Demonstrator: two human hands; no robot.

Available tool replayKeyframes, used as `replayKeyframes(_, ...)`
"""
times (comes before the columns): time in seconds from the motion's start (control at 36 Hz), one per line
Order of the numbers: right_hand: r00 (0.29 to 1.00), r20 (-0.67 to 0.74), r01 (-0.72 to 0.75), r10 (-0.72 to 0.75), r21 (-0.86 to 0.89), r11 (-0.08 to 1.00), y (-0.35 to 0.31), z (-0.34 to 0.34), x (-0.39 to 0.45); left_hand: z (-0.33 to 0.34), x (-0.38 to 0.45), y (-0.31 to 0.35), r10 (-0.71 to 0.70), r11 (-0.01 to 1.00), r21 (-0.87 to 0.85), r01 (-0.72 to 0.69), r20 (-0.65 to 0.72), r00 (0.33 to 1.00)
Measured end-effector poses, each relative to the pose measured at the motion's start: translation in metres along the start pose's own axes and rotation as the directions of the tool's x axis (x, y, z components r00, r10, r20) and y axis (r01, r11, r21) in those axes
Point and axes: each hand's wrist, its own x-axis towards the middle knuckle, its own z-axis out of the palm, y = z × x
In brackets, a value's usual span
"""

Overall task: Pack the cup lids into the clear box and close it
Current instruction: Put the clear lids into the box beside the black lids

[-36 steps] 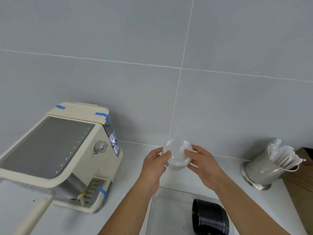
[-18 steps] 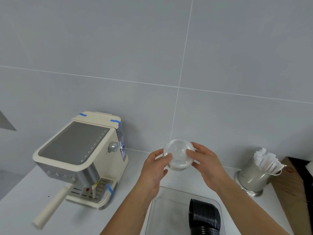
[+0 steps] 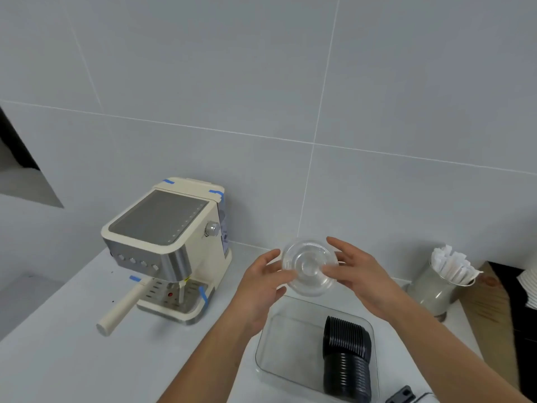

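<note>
The table (image 3: 58,359) carried one coffee machine (image 3: 168,248) at centre left and one clear box (image 3: 290,344) at the bottom, open, with one black lid stack (image 3: 347,359) inside. Both hands, left (image 3: 261,286) and right (image 3: 363,274), held one clear lid (image 3: 309,267) above the box, each grip clamped on its rim. Best lowered flat beside the stack.
</note>
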Motion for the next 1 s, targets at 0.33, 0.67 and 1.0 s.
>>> replayKeyframes(0.33,0.986,0.160,0.021,0.052,-0.423,0.906,0.010,0.004,-0.015,-0.023,-0.022,-0.028,-0.011,0.967,0.254,0.000,0.041,0.999)
replayKeyframes(0.67,0.968,0.247,0.098,0.047,-0.540,0.836,0.035,0.008,-0.009,-0.034,-0.020,-0.061,-0.089,0.961,0.259,0.096,-0.039,0.995)
replayKeyframes(1.0,0.949,0.250,-0.006,0.193,-0.597,0.802,0.073,0.015,-0.002,-0.029,-0.026,-0.113,-0.213,0.959,0.156,0.235,-0.143,0.967)
